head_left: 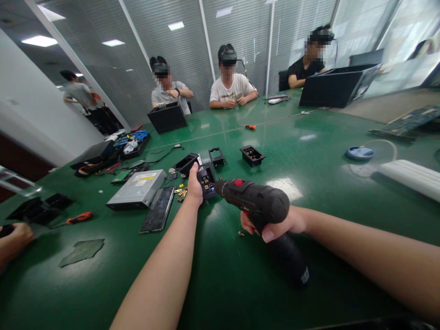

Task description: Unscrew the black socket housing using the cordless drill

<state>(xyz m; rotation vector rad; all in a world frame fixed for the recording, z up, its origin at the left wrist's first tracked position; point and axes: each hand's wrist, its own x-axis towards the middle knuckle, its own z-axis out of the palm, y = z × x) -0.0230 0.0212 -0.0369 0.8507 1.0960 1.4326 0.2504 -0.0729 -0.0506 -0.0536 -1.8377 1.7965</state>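
Observation:
My right hand (271, 227) is wrapped round the grip of a black cordless drill (254, 197) with red details. Its tip points left, at a small black box (207, 178) with brass-coloured parts inside. That box is in my left hand (195, 185), whose thumb points up along the near side; the other fingers are hidden. Whether the tip touches a screw I cannot tell. Small brass pieces (180, 195) lie just left of my left hand. Behind it are another black box (187, 161) and a black frame (216, 156). A similar black box (252, 156) stands farther right.
On the left lie a silver disc drive (137, 190), a dark phone-like slab (158, 208), an orange-handled screwdriver (77, 218) and a dark, irregular flat piece (82, 253). Another person's hand (17, 236) is at the left edge. Several people sit across the green table (330, 183).

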